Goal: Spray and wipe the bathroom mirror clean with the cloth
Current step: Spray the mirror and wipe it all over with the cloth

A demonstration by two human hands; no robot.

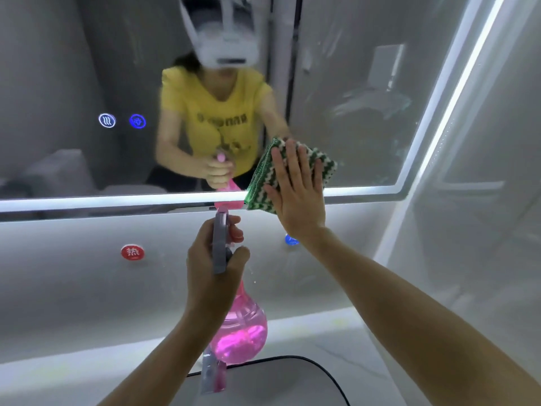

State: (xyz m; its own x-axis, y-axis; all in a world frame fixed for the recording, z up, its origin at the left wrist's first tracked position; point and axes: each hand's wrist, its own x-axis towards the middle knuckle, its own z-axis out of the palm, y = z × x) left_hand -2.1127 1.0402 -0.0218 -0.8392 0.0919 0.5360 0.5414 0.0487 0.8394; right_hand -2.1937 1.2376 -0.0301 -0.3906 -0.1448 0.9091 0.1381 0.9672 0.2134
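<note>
Mirror (pixel 87 68) — flat-palmed cloth (pixel 263 177)

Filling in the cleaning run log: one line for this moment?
left hand: grips spray bottle | right hand: flat, presses cloth on mirror lower edge | phase: wiping

Glossy mirror (pixel 73 68), knitted cloth (pixel 263 174)

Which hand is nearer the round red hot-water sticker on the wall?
Left. The left hand, gripping the pink spray bottle, is just right of the red sticker; the right hand presses the green-and-white cloth farther right.
</note>
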